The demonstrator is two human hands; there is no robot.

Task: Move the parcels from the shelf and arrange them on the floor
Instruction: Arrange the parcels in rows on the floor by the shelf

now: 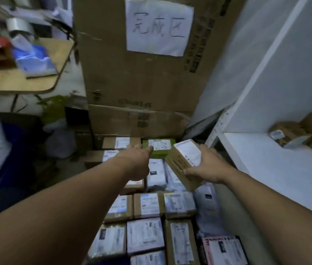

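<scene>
Landmark: green box [160, 148], lay flat on the floor [235, 222] at the foot of the tall carton [141, 73].
Left hand [136, 161]: reached out to the green box, fingers [150, 149] stretched straight, tips touching its left edge; held nothing.
Right hand [210, 165]: hovered just right of the green box, fingers curled round the near end of a brown box, firmly clasped.
Brown box [185, 159]: hung tilted, label up, just right of the green box and above the parcels below; not yet set down.
Floor parcels [147, 207]: lay label-up in tight rows on the near side of the green box, with two more brown ones just left of it.
Shelf [277, 165]: stood right of the green box, well apart; mostly bare white board.
Shelf parcels [300, 131]: a few brown ones, bunched at the shelf's end farthest from the green box; count cut off by the frame edge.
Done: judged well along, with many parcels on the floor and most of the shelf in view bare.
Left: brown box still to be placed, probably in the gap right of the green box; then the last shelf parcels to be fetched and lined up.
</scene>
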